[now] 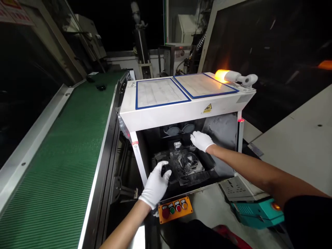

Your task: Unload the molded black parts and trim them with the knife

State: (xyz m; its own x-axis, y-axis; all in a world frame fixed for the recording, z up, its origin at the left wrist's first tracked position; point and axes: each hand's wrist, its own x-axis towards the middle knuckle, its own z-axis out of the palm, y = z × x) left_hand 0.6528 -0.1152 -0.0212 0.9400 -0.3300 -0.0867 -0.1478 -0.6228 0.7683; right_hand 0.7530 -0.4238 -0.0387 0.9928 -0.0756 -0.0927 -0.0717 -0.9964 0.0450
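I wear white gloves on both hands, and both reach into the open front of a white machine (181, 110). My left hand (157, 183) grips a black part (166, 172) at the left of the dark fixture (188, 166) inside. My right hand (201, 140) rests deeper in the chamber, fingers spread, just right of a small clear piece (177, 146) standing on the fixture. Two grey round discs (181, 129) hang under the machine's top, behind my right hand.
An orange button panel (175, 209) with red, green and yellow buttons sits below the opening. A green ribbed conveyor belt (64, 155) runs along the left. An amber lamp (223, 75) glows on the machine's top. A teal device (256, 213) lies at the lower right.
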